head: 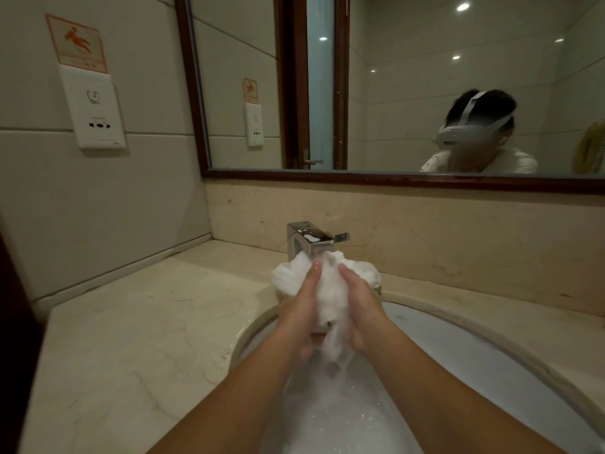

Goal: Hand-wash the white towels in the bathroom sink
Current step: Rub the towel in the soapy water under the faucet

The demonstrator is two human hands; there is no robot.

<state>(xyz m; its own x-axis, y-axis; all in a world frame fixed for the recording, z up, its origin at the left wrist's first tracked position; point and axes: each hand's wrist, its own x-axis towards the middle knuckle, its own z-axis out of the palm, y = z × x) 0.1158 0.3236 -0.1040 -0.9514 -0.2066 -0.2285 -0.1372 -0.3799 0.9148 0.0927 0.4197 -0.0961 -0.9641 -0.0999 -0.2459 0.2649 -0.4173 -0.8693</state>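
A bunched, wet white towel is pressed between both of my hands just under the chrome faucet. My left hand grips its left side with the fingers stretched upward. My right hand clasps the right side. The towel's lower end hangs down and drips into the white sink, which holds soapy, foamy water. Both forearms reach in over the basin from the near edge.
A beige marble counter surrounds the sink, wide on the left. A wall socket panel is on the left tiled wall. A wood-framed mirror hangs behind the faucet, above a marble backsplash.
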